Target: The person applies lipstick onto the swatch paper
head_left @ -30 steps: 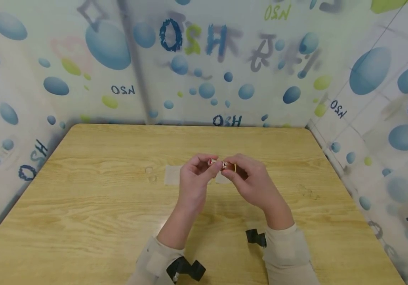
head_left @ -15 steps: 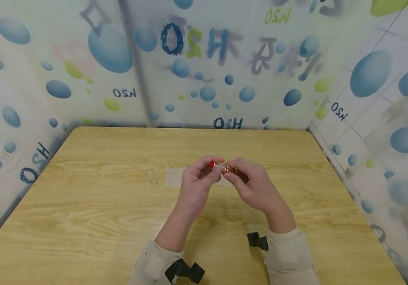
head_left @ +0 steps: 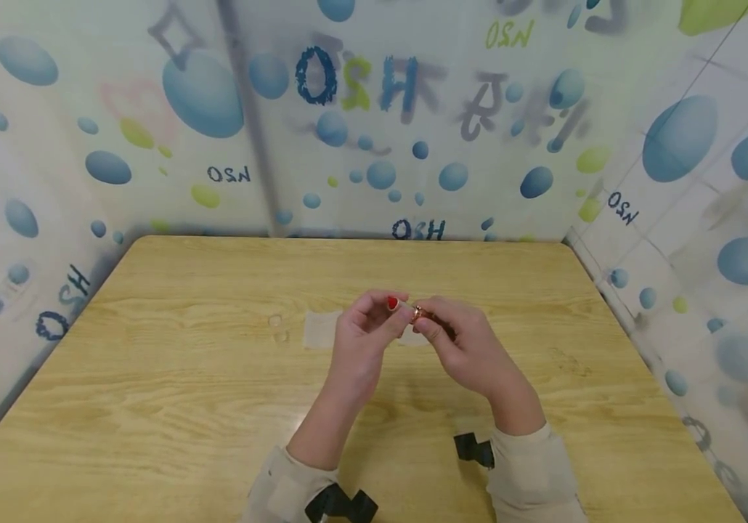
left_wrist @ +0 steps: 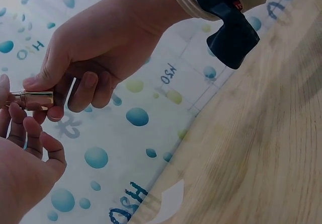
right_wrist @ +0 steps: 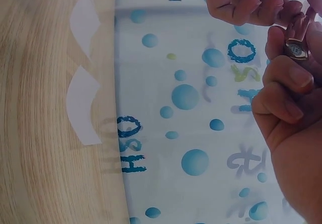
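The scene is closed off on the far side by a wall (head_left: 492, 156) patterned with blue and green drops and lettering. Before it a wood-grained table (head_left: 217, 407) is spread. Pale sleeves (head_left: 531, 468) are worn on both forearms, which are extended from the near edge. Above the table's middle, the left hand (head_left: 364, 338) and right hand (head_left: 468, 349) are brought close together, fingers curled inward. Behind them, two white pieces of paper (head_left: 320, 330) are partly hidden from the head view.

Between the fingertips a small gold metallic tube (left_wrist: 39, 100) is held, raised off the tabletop. Its right part is pinched by the right thumb and fingers, its left part by the left; a red end (head_left: 392, 303) is exposed on the left. Whether it is one piece or two joined parts cannot be told.

The step in hand is judged to be a two-handed handling of the tube, perhaps a fitting or parting. For the next move, both pinches should be held firm and in line.
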Available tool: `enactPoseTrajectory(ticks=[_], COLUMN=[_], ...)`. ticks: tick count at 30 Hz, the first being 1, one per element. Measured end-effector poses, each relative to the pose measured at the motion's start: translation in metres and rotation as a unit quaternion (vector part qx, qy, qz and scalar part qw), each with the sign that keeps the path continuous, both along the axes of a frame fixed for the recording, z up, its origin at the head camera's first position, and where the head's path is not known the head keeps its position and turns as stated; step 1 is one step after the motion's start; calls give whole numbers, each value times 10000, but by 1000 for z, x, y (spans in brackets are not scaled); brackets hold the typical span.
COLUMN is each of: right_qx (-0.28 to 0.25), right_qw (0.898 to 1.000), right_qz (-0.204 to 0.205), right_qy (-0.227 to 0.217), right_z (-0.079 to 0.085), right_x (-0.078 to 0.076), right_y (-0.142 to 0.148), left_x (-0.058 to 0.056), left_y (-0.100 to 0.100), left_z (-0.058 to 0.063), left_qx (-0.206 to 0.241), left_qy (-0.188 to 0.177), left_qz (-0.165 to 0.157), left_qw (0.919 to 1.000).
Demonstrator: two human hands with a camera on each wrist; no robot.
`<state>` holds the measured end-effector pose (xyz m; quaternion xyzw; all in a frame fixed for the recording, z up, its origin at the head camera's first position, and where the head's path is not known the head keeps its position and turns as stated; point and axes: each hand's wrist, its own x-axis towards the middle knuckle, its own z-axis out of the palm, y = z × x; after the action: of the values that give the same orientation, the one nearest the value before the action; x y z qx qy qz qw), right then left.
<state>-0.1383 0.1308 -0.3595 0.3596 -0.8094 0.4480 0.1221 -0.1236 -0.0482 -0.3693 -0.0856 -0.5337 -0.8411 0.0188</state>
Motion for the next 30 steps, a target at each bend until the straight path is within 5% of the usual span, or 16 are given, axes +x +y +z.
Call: enactPoseTrajectory(ticks=[19,23,25,27,30], right_qx=[176,250,335,480,839], right_qw=[9994,9989,9977,9954,9894], right_qz=[-163,-211,-326,-491,-767], right_qy=[-247,-343,-486,-672,-902], right_z=[-5,-2,1,3,6], right_x=[4,1,-1,-5,-15], right_y=[7,10,13,18,26], left_x=[2,-3,-8,-13,-22], left_y=[-2,-8,-13,-20,-29], left_z=[-4,-6,-7,-10,-16], left_qx=[-474,-984,-1624,-2485,-4015], left_qy=[147,85,75,83,17], left_qz=[-252,-291,-221,-103,170], left_qw=[9985,9947,9865,9686,9157])
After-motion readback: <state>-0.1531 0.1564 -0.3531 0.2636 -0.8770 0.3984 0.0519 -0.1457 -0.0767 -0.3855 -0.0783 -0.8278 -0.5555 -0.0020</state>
